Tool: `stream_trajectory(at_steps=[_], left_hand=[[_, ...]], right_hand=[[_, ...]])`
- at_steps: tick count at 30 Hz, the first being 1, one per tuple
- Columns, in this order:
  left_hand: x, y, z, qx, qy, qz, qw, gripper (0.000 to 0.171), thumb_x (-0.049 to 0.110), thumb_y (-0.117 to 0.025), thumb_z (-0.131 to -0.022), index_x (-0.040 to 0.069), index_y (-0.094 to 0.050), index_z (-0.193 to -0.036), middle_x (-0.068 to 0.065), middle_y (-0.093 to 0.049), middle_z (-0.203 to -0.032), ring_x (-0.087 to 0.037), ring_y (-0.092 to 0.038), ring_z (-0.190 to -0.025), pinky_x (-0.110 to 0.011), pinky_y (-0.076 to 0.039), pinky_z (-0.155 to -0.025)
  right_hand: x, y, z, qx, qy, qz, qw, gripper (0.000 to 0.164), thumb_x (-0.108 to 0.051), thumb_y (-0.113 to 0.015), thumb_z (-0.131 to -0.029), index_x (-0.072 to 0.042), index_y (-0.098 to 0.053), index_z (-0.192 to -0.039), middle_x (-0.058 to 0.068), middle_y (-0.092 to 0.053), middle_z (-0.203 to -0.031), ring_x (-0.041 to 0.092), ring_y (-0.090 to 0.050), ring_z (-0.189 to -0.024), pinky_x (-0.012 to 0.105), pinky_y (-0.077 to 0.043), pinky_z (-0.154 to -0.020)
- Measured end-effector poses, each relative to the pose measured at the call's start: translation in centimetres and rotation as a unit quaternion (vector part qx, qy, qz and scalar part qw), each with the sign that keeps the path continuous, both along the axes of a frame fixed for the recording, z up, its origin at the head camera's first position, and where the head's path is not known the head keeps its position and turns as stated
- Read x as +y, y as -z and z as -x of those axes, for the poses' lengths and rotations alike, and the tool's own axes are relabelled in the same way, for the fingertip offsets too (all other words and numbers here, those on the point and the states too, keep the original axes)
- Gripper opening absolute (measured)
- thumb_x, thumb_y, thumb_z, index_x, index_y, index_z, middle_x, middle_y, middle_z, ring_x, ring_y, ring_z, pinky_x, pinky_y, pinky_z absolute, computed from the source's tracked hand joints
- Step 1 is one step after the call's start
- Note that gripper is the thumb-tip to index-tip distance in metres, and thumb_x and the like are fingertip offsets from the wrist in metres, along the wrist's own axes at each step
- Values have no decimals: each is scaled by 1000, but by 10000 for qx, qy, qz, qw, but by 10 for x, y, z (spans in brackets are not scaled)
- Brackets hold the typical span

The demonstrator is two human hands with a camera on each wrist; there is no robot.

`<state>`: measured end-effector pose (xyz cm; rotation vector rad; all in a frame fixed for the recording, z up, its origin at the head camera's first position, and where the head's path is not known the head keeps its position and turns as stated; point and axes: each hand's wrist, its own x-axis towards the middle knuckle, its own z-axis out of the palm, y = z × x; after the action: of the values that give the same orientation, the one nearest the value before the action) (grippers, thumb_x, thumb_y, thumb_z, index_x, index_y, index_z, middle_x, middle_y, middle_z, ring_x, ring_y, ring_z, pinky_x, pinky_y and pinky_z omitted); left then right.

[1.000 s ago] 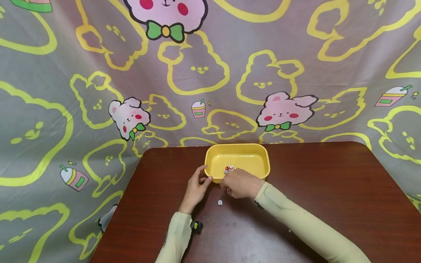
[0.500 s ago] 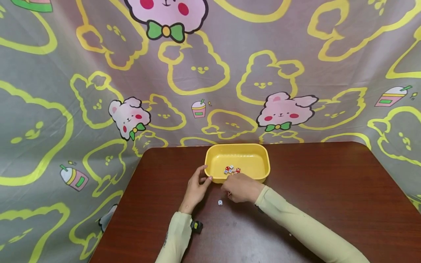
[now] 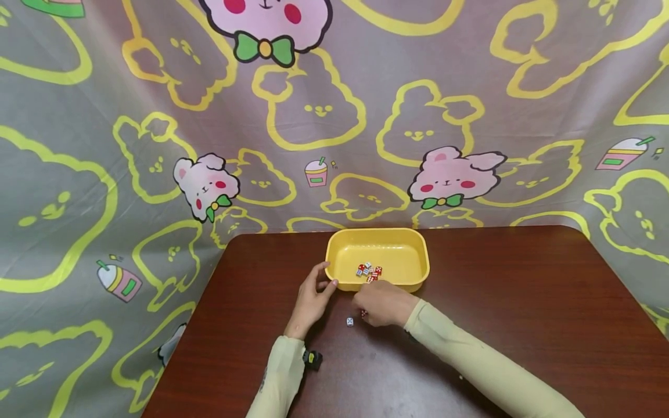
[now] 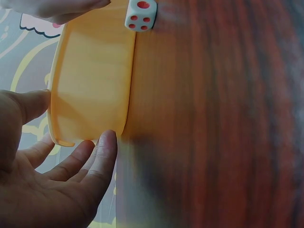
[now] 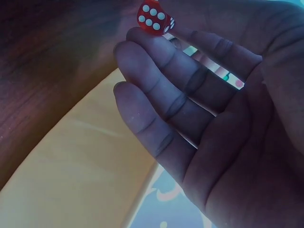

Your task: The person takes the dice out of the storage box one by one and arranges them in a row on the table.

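Observation:
My right hand is just in front of the yellow plastic basin, low over the table. It pinches a red die with white dots by the fingertips, with the other fingers loosely bent in the right wrist view. My left hand holds the basin's front left corner, thumb at the rim and fingers against the end wall. A white die lies on the table between the hands; its red dots show in the left wrist view. Several red and white dice lie inside the basin near its front wall.
The dark red-brown wooden table extends to both sides of the basin. A grey curtain with yellow bear outlines hangs behind its back edge. A small pale speck is beside the right sleeve.
The right hand has drawn slightly back toward the person with the red die, uncovering more dice in the basin. The left hand, basin and white die have stayed put.

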<state>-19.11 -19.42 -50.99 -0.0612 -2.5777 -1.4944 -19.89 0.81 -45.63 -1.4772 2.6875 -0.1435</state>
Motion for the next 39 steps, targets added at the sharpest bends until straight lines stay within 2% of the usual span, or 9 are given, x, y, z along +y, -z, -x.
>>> stream_trajectory(at_steps=[10,18,27,39], left_hand=[[0,1,0,-17,-12,-2,10000,49,20,-65,-93,15,-48,-139,-17,-60,-129,-30,-66,-101,-41,-53,-88],[0,0,-1,169,40,36,9998,48,18,-65,-93,12,-49,-137,-19,-61,-128,-30,-66,-101,-42,-54,-87],[0,1,-1,87,21,-15,10000,48,19,-65,-93,12,-49,-138,-19,-61,-127,-29,-66,-103,-43,-53,-89],[0,1,0,29,23,-113,9999,48,18,-65,-93,12,-48,-138,-18,-59,-130,-30,-65,-104,-44,-53,-91]], right_hand=[[-1,12,-2,-10,-148,155,9998,16,-8,-73,-73,-22,-68,-69,-11,-62,-64,5,-47,-55,26,-43,-51],[-1,14,-4,121,-131,48,9998,19,-10,-73,-75,-24,-64,-65,-10,-59,-61,5,-44,-53,25,-39,-47],[-1,18,-6,203,-31,9,9998,21,-14,-75,-72,-26,-61,-62,-9,-60,-61,6,-47,-52,27,-42,-47],[-1,20,-6,117,3,-15,9999,25,-14,-74,-75,-24,-58,-59,-9,-57,-58,7,-44,-50,28,-41,-47]])
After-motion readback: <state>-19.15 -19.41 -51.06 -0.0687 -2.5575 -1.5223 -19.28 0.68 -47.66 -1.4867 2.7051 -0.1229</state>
